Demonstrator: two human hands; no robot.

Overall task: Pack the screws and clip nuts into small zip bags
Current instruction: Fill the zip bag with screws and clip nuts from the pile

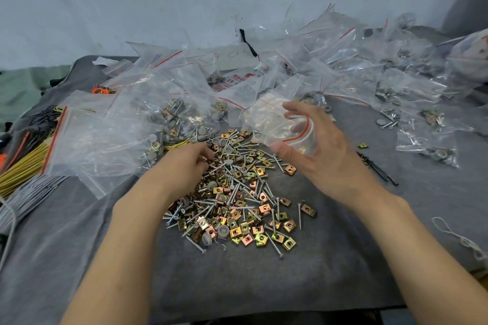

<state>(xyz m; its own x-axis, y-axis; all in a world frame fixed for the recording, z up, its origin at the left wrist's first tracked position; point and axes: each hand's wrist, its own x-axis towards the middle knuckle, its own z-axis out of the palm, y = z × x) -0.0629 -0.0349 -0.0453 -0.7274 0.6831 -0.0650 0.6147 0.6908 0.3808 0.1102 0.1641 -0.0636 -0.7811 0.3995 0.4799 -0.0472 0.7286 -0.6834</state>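
The right hand (320,158) holds a zip bag (285,126) at its mouth, thumb and fingers curled round it, over the far right of the screws (299,216) and clip nuts (289,225) heaped mid-table (264,285). The left hand (184,169) curls into the heap's far left; whether it grips anything cannot be told.

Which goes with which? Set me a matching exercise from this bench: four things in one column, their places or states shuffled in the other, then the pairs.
1. left hand
2. right hand
3. yellow wires
4. white string

A. lies near the table's right edge
B. fingers down in the pile of screws and clip nuts
C. lies at the table's left edge
D. holds a small zip bag, mouth open

Pairs: 1-B, 2-D, 3-C, 4-A
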